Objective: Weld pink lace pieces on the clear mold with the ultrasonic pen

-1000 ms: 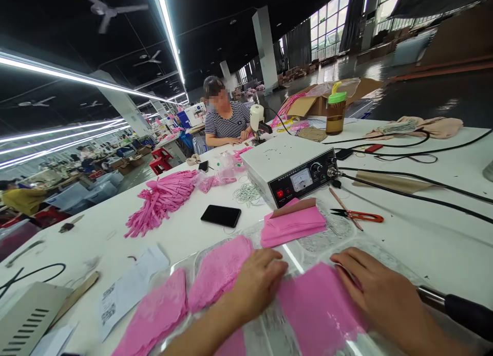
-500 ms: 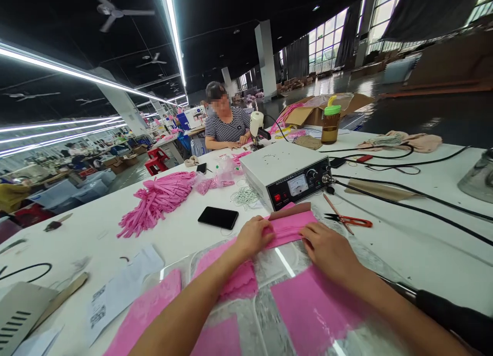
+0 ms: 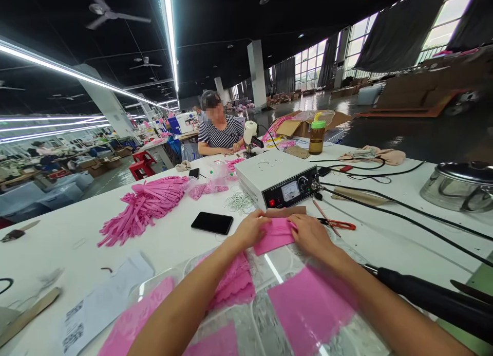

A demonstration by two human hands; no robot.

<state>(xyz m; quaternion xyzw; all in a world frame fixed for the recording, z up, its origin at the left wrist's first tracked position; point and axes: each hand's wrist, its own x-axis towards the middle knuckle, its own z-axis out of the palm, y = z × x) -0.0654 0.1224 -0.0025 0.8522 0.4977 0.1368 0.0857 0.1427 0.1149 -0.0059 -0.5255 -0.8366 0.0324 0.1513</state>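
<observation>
A small pink cloth (image 3: 274,238) with a ridge of folds across it is spread between my two hands, over the clear plastic sheet. My left hand (image 3: 251,229) pinches its left edge. At the right edge my right hand (image 3: 310,233) has its fingers closed on the same cloth; the thumb is mostly hidden. Just beyond the cloth lies a brown strip (image 3: 287,211). Scalloped pink pieces (image 3: 233,283) lie near my left forearm. A flat pink square (image 3: 304,307) lies closer to me, between my forearms.
A white control box (image 3: 275,171) with a meter stands ahead. Red-handled thread snips (image 3: 341,224) and black cables (image 3: 385,206) lie right. A phone (image 3: 212,223) and a pile of pink strips (image 3: 148,204) lie left. A black-handled tool (image 3: 416,292) sits by my right forearm. A co-worker (image 3: 219,130) sits opposite.
My hands have come closer together, and the cloth has shifted toward me, off the brown strip. More of its near part now hangs below my fingers. The camera view has turned slightly right.
</observation>
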